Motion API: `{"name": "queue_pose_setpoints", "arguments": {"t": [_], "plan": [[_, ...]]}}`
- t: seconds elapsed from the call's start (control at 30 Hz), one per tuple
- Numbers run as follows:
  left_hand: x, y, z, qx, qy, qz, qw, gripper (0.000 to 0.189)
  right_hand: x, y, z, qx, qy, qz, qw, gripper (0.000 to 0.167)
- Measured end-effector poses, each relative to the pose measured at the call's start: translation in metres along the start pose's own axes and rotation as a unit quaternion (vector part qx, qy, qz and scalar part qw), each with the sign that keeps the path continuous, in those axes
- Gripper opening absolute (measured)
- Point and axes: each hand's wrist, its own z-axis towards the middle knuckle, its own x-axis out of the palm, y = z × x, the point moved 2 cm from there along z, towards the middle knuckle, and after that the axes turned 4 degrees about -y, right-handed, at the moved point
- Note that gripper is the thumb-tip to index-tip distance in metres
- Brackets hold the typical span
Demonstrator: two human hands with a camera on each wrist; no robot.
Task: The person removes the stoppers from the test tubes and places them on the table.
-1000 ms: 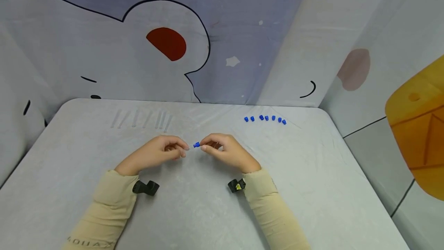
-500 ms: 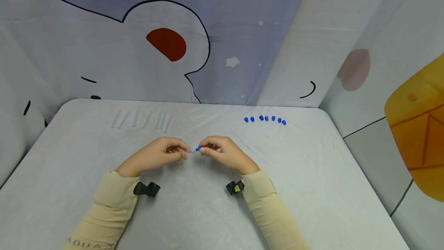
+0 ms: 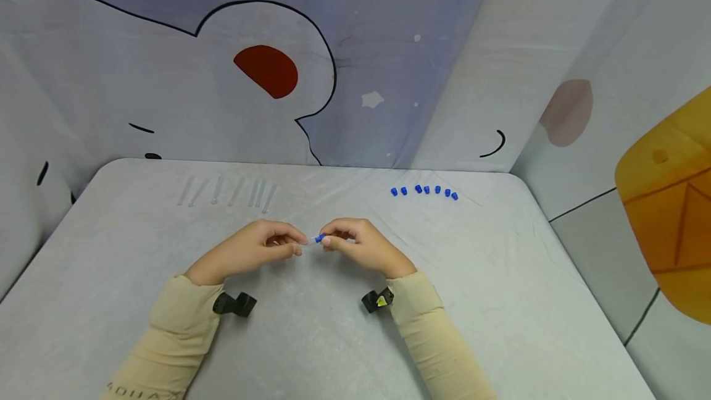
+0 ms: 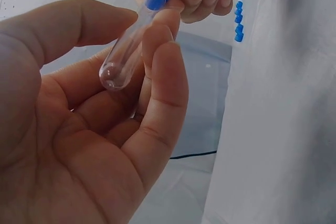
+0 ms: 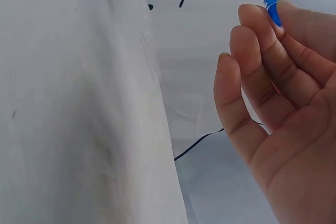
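My left hand [image 3: 261, 244] holds a clear test tube [image 4: 122, 59] between thumb and fingers, its rounded end toward the palm in the left wrist view. A small blue cap [image 5: 272, 9] sits at the tube's mouth, and my right hand [image 3: 363, 245] pinches it between thumb and forefinger. In the head view the two hands face each other over the middle of the table, with tube and cap between their fingertips. Whether the cap is fully pushed in, I cannot tell.
On the white table [image 3: 311, 338], several clear test tubes [image 3: 215, 190] lie in a row at the back left. Several blue caps [image 3: 427, 189] stand in a row at the back right. A printed cloth [image 3: 383, 66] hangs behind the table.
The hands have come closer together and slightly nearer to me. The blue cap, apart from the tube's mouth a second ago, now meets it.
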Motion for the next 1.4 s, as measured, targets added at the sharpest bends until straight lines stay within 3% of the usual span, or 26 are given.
{"name": "queue_pose_setpoints", "arguments": {"t": [0.27,0.43,0.77,1.03,1.4], "plan": [[0.0001,-0.0013,-0.0008,-0.008,0.002,-0.011,0.9999,0.026,0.0001,-0.0016,-0.0006,0.004,-0.002,0.048,0.9988,0.014],[-0.0004,-0.0026,-0.0016,0.004,0.0,-0.008,1.0,0.026,0.0003,-0.0012,-0.001,0.007,-0.005,0.062,0.9981,0.014],[0.0005,-0.0035,-0.0008,0.0,-0.03,0.014,0.9995,0.024,0.001,0.004,-0.0002,-0.039,-0.055,0.008,0.9977,0.009],[0.0006,-0.0046,0.0003,-0.019,-0.043,0.021,0.9987,0.025,0.0038,0.005,0.002,-0.047,-0.088,-0.03,0.9946,0.007],[0.0006,-0.0024,0.0011,-0.021,-0.042,0.016,0.9988,0.025,0.0054,0.0041,0.0027,-0.052,-0.088,-0.032,0.9943,0.008]]}}
